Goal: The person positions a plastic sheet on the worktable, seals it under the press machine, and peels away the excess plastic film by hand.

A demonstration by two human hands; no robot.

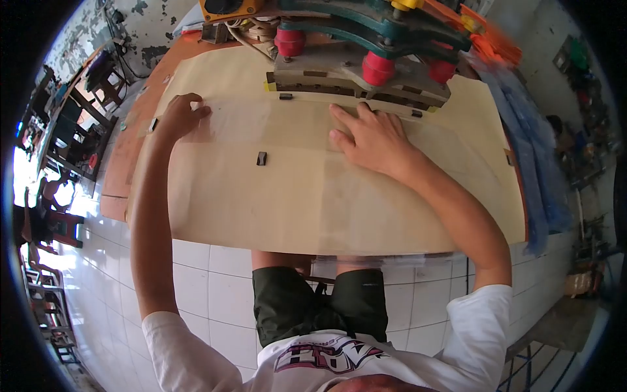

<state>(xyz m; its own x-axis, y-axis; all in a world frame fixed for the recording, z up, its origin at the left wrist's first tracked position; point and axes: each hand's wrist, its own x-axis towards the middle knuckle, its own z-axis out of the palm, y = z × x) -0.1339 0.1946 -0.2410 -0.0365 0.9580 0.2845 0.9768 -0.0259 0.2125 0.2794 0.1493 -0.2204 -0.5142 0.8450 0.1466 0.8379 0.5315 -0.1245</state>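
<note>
A thin clear plastic sheet (pixel 241 202) lies flat over the tan board (pixel 508 196) in front of me. My left hand (pixel 185 116) is at the sheet's far left corner, fingers curled and thumb close to the forefinger, apparently pinching the plastic edge. My right hand (pixel 375 136) rests palm down on the sheet, with fingers spread and pointing away from me. Just beyond those fingertips is the low edge of a green metal press head (pixel 366 29) with red round spacers (pixel 378 68). A small black block (pixel 262 159) sits between my hands.
More small dark blocks lie by the press, including one (pixel 286 97) at its left. Blue plastic sheeting (pixel 532 157) hangs along the right side. Orange material (pixel 490 42) and a yellow box (pixel 228 8) are at the back. A red stool (pixel 66 228) stands left.
</note>
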